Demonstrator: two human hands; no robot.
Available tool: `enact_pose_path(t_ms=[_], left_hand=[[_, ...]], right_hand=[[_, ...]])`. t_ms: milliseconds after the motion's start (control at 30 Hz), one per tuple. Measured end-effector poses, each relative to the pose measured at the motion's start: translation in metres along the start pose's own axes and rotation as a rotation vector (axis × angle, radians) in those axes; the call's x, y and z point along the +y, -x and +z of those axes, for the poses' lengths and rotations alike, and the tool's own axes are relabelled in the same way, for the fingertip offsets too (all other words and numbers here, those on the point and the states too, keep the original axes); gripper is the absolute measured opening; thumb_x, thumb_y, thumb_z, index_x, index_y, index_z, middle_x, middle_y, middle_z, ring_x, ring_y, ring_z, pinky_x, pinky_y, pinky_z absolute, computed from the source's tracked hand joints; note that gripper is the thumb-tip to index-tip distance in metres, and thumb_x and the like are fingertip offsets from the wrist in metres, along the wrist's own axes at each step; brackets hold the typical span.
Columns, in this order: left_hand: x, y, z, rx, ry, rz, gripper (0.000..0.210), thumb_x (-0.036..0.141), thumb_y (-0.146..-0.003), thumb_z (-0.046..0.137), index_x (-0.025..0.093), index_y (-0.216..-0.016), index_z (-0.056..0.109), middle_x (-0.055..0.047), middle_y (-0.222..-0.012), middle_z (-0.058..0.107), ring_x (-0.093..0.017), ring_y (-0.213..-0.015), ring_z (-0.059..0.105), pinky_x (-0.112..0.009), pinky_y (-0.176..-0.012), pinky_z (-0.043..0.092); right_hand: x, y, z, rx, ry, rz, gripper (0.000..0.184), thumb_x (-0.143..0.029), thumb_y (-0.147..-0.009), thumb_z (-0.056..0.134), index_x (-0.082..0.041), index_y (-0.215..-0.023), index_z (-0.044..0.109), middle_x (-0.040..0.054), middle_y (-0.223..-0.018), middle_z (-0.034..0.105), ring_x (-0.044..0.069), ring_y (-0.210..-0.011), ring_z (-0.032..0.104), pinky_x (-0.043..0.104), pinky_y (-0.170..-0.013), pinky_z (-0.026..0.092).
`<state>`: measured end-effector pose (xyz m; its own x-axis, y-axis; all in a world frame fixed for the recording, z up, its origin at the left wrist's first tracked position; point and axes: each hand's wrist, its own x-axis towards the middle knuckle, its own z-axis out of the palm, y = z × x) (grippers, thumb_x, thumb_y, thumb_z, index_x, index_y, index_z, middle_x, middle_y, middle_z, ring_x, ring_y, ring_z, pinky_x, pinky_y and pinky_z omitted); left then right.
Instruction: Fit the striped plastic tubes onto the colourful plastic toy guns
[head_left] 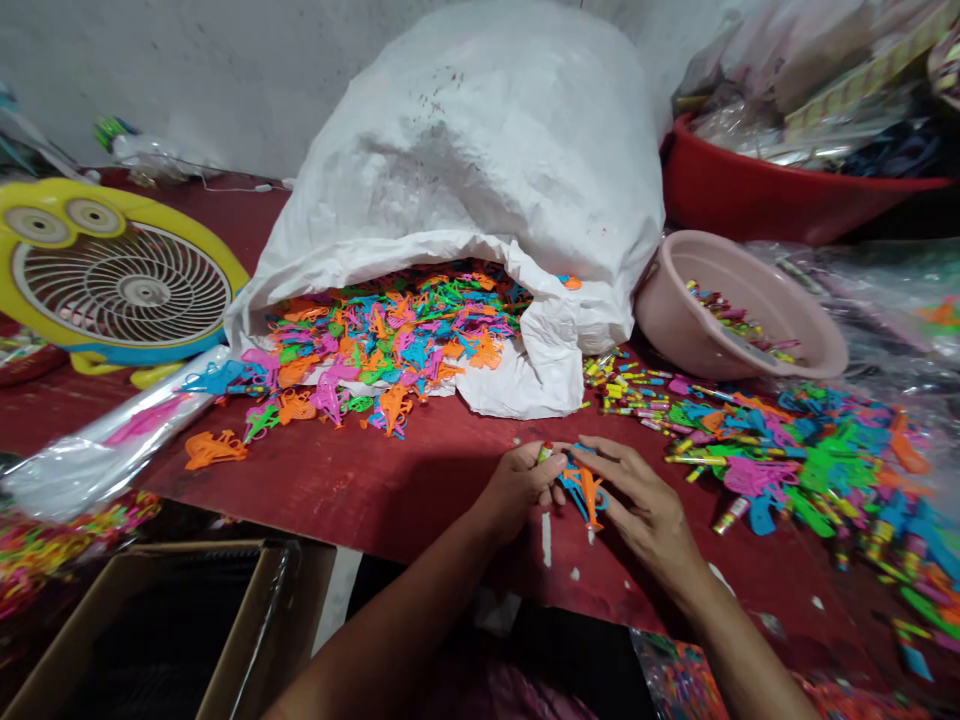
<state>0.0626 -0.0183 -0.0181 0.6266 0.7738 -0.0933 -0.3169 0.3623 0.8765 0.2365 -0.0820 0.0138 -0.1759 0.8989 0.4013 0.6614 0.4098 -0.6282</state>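
Above the red table point(420, 500), my left hand point(514, 495) is closed with a small tube in a yellow-green label point(544, 454) between thumb and fingers. My right hand point(645, 510) is opposite it, its fingers bent around an orange plastic toy piece point(588, 492) and a blue plastic piece point(573, 478). The two hands nearly meet, and the pieces lie between them. The exact shape of the held pieces is partly covered by my fingers. Beyond my hands, a big white sack point(480, 150) lies with its mouth towards me, spilling a heap of coloured plastic pieces point(390, 330).
Right of my hands spreads a pile of plastic pieces and labelled tubes point(787, 470). Behind it are a pink basin point(667, 310) with more tubes and a red tub point(750, 200). On the left stand a yellow fan point(142, 290), clear plastic bags point(112, 440) and a cardboard box point(247, 620).
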Motion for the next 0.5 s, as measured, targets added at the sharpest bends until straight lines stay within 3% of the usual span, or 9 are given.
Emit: enact_pose_path(t_ms=[100,167,300,500], left_hand=[[0.004,0.003,0.003,0.062,-0.046,0.052,0.049,0.047,-0.089,0.057,0.010,-0.121,0.061,0.000,-0.069,0.056,-0.008,-0.052,0.041,-0.021,-0.052,0.029],[0.007,0.005,0.004,0.083,-0.056,0.068,0.050,0.046,-0.089,0.057,0.010,-0.124,0.060,0.001,-0.069,0.053,-0.008,-0.054,0.039,-0.022,-0.055,0.029],[0.009,0.008,0.004,0.039,-0.036,0.030,0.048,0.045,-0.091,0.050,0.013,-0.125,0.062,0.003,-0.068,0.045,-0.010,-0.058,0.036,-0.024,-0.057,0.027],[0.006,0.012,-0.001,-0.020,-0.031,0.061,0.044,0.036,-0.086,0.060,0.011,-0.122,0.062,-0.002,-0.081,0.058,-0.011,-0.068,0.048,-0.024,-0.065,0.036]], right_hand=[[0.000,0.008,0.007,0.112,-0.112,0.126,0.024,-0.026,-0.093,0.059,-0.027,-0.114,0.071,0.0070,-0.111,0.066,0.021,-0.103,0.062,0.033,-0.089,0.049],[-0.001,0.014,0.013,0.183,-0.212,0.296,0.016,-0.032,-0.091,0.062,-0.024,-0.100,0.073,0.0047,-0.093,0.068,0.018,-0.086,0.063,0.030,-0.078,0.050],[-0.002,0.023,0.025,0.301,-0.496,0.607,0.022,-0.041,-0.086,0.068,-0.021,-0.093,0.069,0.0019,-0.080,0.067,0.015,-0.066,0.060,0.027,-0.064,0.048],[-0.009,0.022,0.038,0.409,-0.678,0.726,0.027,-0.044,-0.083,0.072,-0.019,-0.089,0.065,0.0010,-0.072,0.064,0.012,-0.057,0.056,0.024,-0.056,0.044]])
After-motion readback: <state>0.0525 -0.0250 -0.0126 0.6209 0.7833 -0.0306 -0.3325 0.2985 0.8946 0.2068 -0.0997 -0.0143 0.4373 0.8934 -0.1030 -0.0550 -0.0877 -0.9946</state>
